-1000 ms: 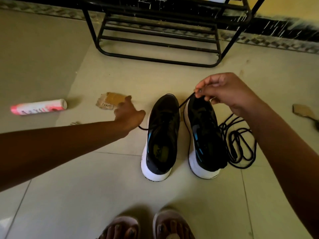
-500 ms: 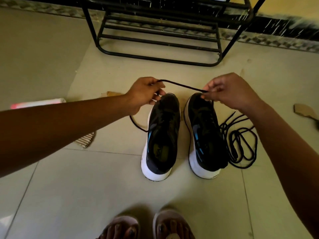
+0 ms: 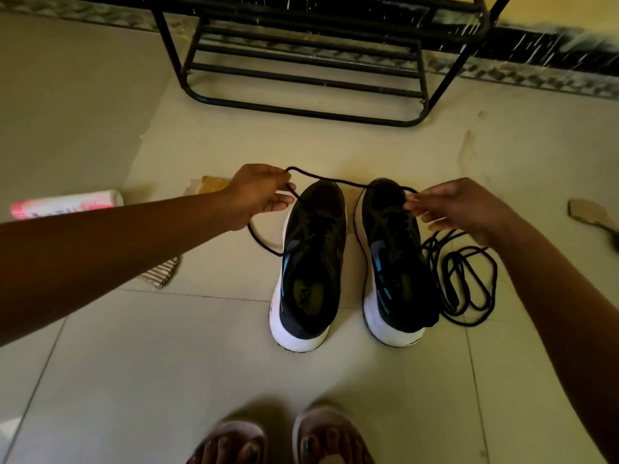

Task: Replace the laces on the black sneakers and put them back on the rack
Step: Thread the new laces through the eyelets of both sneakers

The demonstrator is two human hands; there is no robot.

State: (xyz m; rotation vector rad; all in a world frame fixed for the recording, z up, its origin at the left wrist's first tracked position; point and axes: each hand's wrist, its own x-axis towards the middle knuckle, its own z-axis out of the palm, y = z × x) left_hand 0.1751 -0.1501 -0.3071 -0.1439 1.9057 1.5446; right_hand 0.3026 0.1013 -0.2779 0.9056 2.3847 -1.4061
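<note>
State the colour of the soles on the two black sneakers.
White. The thick soles of the black fabric sneakers show best in the head view.

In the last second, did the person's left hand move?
Yes. The left hand moved up the view and right, from beside the left sneaker to level with its toe, pinching the lace.
</note>
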